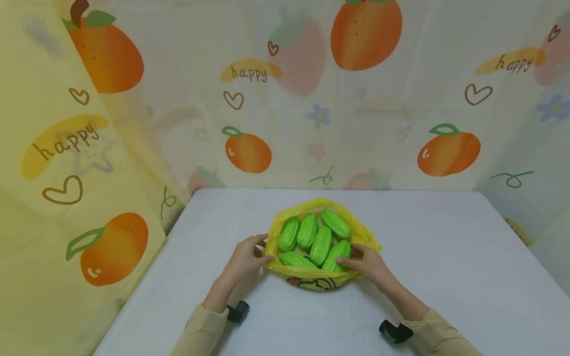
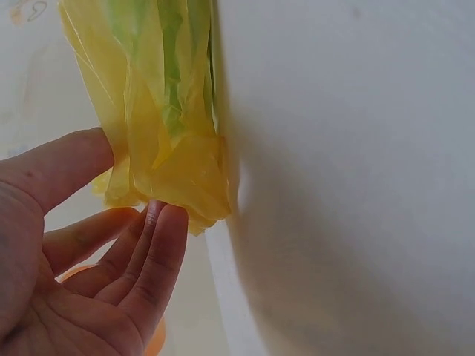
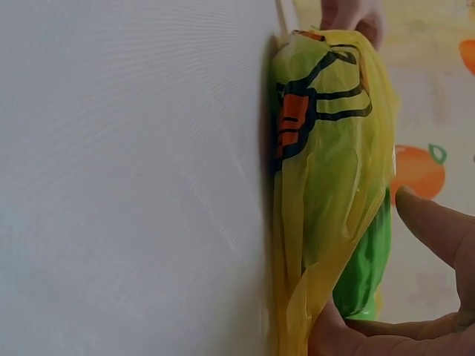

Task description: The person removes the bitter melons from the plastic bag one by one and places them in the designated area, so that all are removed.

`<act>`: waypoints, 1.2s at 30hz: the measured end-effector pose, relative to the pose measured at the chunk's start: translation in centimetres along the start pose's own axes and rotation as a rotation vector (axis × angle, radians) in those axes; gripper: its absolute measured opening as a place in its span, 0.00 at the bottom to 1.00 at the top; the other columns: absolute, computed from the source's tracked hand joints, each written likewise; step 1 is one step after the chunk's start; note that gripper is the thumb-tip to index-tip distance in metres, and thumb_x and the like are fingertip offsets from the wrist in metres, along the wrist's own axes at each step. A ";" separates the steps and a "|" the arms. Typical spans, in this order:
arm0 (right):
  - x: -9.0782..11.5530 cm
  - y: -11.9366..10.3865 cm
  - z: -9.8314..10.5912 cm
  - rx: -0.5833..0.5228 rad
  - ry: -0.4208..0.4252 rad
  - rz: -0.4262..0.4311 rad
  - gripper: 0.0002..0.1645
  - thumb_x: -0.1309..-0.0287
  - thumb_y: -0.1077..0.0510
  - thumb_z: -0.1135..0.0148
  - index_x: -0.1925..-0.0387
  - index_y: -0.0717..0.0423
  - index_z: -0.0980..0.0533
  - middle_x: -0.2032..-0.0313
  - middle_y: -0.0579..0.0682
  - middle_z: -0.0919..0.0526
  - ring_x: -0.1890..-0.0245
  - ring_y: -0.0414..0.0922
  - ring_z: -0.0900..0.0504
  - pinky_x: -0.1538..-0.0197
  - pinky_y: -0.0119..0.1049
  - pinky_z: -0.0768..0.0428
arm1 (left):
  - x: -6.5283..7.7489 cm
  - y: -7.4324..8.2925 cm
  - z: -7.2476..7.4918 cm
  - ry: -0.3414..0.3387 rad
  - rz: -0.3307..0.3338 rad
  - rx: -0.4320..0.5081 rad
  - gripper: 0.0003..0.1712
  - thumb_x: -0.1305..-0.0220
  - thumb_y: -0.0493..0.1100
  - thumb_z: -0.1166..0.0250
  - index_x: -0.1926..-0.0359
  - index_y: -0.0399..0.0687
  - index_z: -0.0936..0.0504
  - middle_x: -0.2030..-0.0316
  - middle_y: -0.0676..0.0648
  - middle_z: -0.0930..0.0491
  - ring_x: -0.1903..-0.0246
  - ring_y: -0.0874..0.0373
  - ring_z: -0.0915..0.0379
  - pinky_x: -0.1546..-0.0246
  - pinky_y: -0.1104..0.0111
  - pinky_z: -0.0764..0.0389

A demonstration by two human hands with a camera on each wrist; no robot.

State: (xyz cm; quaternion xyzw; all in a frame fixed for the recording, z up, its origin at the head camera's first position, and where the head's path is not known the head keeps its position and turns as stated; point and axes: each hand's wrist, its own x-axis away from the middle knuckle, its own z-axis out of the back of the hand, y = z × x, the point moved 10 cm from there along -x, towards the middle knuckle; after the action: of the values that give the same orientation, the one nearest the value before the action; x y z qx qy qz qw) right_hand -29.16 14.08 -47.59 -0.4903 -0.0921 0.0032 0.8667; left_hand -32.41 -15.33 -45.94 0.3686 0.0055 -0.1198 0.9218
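I note left hand (image 1: 245, 258) and right hand (image 1: 367, 262), fingers (image 2: 159, 259) loosely spread, flanking the yellow plastic bag (image 1: 362, 232); even side support should steady the green gourds (image 1: 321, 245) between them.

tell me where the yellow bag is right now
In the head view, the yellow bag sits on the white table, just right of centre, between the left hand and right hand.
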 end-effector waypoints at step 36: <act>0.0 -1.6 -1.0 -0.131 -0.010 0.026 0.52 0.52 0.55 0.27 0.32 0.65 0.45 0.41 0.70 0.32 0.46 0.63 0.24 0.53 0.42 0.18 | 0.3 0.2 0.3 0.004 0.006 -0.002 0.36 0.51 0.41 0.26 0.39 0.43 0.27 0.58 0.46 0.20 0.70 0.63 0.25 0.69 0.72 0.22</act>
State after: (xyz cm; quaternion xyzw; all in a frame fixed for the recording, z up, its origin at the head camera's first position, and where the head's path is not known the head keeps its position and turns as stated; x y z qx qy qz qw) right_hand -29.10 12.38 -46.76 -0.5472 -0.0901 0.0110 0.8321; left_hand -32.08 -15.42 -45.63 0.3681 0.0062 -0.1165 0.9224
